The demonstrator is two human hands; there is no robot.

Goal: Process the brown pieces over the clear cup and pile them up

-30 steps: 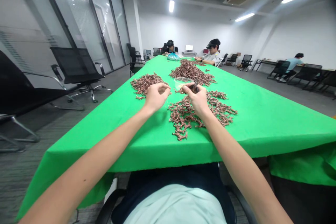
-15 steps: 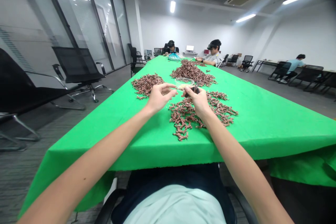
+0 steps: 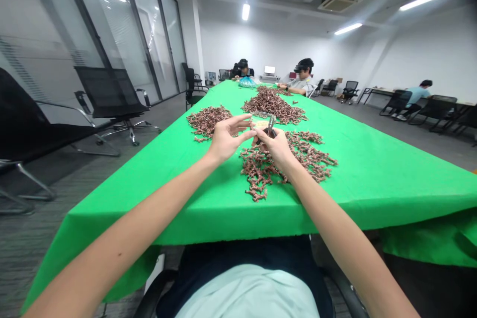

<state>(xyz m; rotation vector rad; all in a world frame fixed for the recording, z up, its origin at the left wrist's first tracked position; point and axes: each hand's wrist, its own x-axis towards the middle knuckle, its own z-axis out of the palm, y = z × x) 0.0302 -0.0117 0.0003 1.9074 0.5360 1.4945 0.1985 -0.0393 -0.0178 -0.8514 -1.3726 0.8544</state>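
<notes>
In the head view my right hand (image 3: 276,145) grips a small black-and-metal hand tool (image 3: 272,124), its metal end pointing up and away; its exact kind is unclear. My left hand (image 3: 225,139) has its fingers stretched apart from the thumb, and the thumb tip meets the right hand's fingertips. No object shows clearly in the left hand. Just beyond the hands sits a clear round dish (image 3: 260,114) with pale bits in it, partly covered by my fingers. Under and around my right hand spreads a pile of small brown knobbly pieces (image 3: 257,171).
A second brown pile (image 3: 206,120) lies left of my left hand. Behind the dish is a larger heap (image 3: 276,104). A green cloth (image 3: 372,169) covers the long table. Two people sit at its far end, near a blue plastic bag (image 3: 246,82). Office chairs (image 3: 112,94) stand left.
My right hand has turned, so the tool's metal end now stands more upright and farther left. The left thumb has come to the right fingertips, while its fingers have lifted slightly.
</notes>
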